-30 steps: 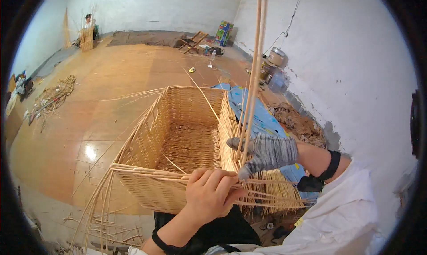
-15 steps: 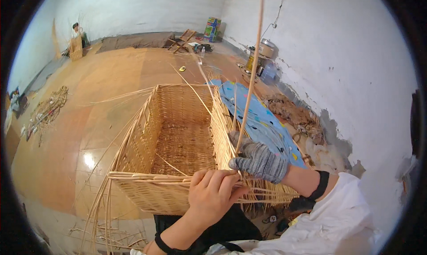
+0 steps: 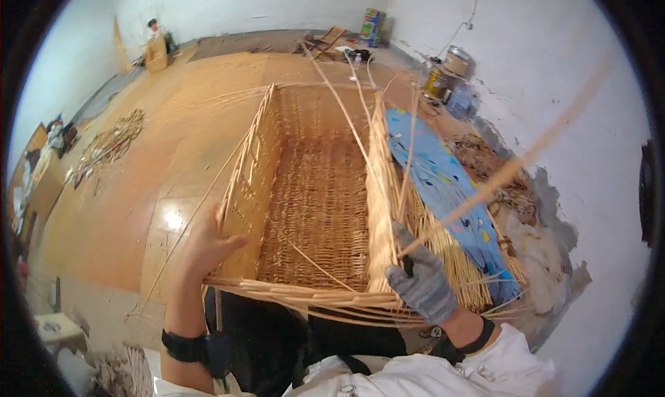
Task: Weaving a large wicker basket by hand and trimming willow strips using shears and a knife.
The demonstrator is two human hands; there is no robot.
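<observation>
A rectangular wicker basket (image 3: 315, 300) stands before me, its open top toward me. Loose rod ends stick out from its rim. My left hand (image 3: 208, 248), bare and slightly blurred, grips the left wall near the front corner, thumb inside and fingers outside. At the front right corner, my right hand (image 3: 426, 279) wears a grey knit glove and is closed around a long wicker rod (image 3: 499, 179). That rod slants up to the right, smeared by motion. One thin loose rod (image 3: 315, 260) lies across the basket's inside.
Right of the basket lie a blue patterned cloth (image 3: 443, 196) and a bundle of rods (image 3: 460, 262). Bottles, a pot (image 3: 457, 61) and a folding stool (image 3: 329, 40) stand farther back. A person (image 3: 156, 31) is at the far left; scraps (image 3: 111, 144) lie on the floor.
My left hand has left the front right corner and moved to the left wall. The basket sits turned and tipped more toward me. The long rod has swung from upright to leaning right.
</observation>
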